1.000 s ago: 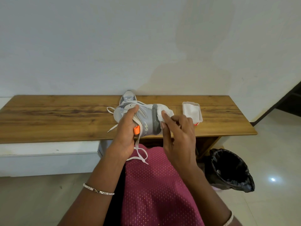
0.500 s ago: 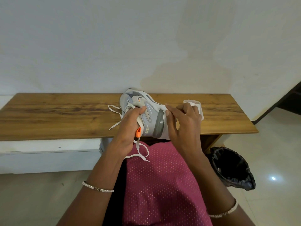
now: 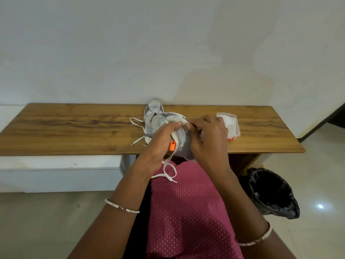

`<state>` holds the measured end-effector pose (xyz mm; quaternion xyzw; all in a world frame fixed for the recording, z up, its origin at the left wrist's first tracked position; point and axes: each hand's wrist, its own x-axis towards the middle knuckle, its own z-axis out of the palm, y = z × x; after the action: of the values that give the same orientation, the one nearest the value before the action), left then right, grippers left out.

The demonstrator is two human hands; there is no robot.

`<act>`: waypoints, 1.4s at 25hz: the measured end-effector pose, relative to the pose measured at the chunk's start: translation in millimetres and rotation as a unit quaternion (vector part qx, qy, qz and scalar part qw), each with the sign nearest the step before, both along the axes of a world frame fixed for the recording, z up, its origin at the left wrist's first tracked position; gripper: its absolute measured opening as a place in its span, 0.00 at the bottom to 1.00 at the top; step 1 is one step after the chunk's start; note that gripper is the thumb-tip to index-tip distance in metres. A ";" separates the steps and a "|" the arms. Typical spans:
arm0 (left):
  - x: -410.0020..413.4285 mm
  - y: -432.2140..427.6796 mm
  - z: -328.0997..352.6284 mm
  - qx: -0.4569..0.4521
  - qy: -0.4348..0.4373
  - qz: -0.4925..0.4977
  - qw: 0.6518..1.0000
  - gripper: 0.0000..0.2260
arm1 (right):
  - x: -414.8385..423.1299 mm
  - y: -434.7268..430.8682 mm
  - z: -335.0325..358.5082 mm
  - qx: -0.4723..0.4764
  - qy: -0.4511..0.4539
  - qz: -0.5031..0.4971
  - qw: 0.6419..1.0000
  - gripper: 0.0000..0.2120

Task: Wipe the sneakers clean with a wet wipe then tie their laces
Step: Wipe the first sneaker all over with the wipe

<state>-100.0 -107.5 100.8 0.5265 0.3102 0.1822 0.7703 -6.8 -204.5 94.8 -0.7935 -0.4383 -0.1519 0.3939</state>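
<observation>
Hands work together on one grey sneaker (image 3: 182, 141): left hand (image 3: 160, 144) grips its heel side. Right hand (image 3: 209, 139) pinches a wet wipe (image 3: 183, 122) against its upper, above the wooden table (image 3: 74, 131)

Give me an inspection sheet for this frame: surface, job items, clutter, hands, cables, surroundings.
Surface: wooden table, against a white wall.
Job's things: held sneaker, laces loose and hanging; second sneaker on the table behind it, laces untied; wet wipe at the fingertips; wipes tub, open.
Clutter: nothing seen.
Grippers: left hand grips the held sneaker; right hand pinches the wet wipe against it.
Cables: nothing seen.
Surroundings: black-lined bin on the tiled floor, white bench at left.
</observation>
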 end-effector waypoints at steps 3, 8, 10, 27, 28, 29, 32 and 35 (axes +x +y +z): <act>-2.4 0.7 -4.1 -0.031 -0.017 -0.006 0.999 0.15 | -17.3 -2.8 -6.1 -0.001 -0.042 -0.016 0.999 0.10; -6.0 0.0 -0.2 -0.025 -0.015 -0.005 1.000 0.13 | -50.2 -29.2 -35.8 0.021 -0.100 -0.029 0.994 0.16; -5.9 -1.5 2.3 -0.001 -0.005 -0.004 1.000 0.15 | -47.8 -26.4 -34.8 0.022 -0.099 -0.016 0.995 0.17; 7.2 -5.5 -4.1 0.030 0.016 -0.028 0.999 0.35 | -17.7 -26.4 -20.7 0.074 -0.005 -0.029 0.997 0.06; 8.6 -5.2 -8.3 0.036 0.018 -0.036 0.999 0.37 | -9.8 -21.8 -11.9 0.060 0.037 -0.040 0.997 0.05; 9.3 -5.4 -10.7 0.040 0.018 -0.039 0.998 0.37 | -1.0 -17.8 -4.1 0.046 0.066 -0.043 0.996 0.04; 6.5 -3.6 -6.9 0.040 0.004 -0.019 0.999 0.31 | 10.3 -17.3 4.6 0.028 0.100 -0.004 0.995 0.05; 2.7 4.8 -0.6 0.031 -0.007 0.020 0.999 0.25 | -7.9 -29.7 -11.4 0.054 -0.025 0.032 0.998 0.08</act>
<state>-97.3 -102.7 100.1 0.5427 0.3096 0.2112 0.7517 -14.6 -234.2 83.3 -0.7528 -0.4639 -0.1823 0.4301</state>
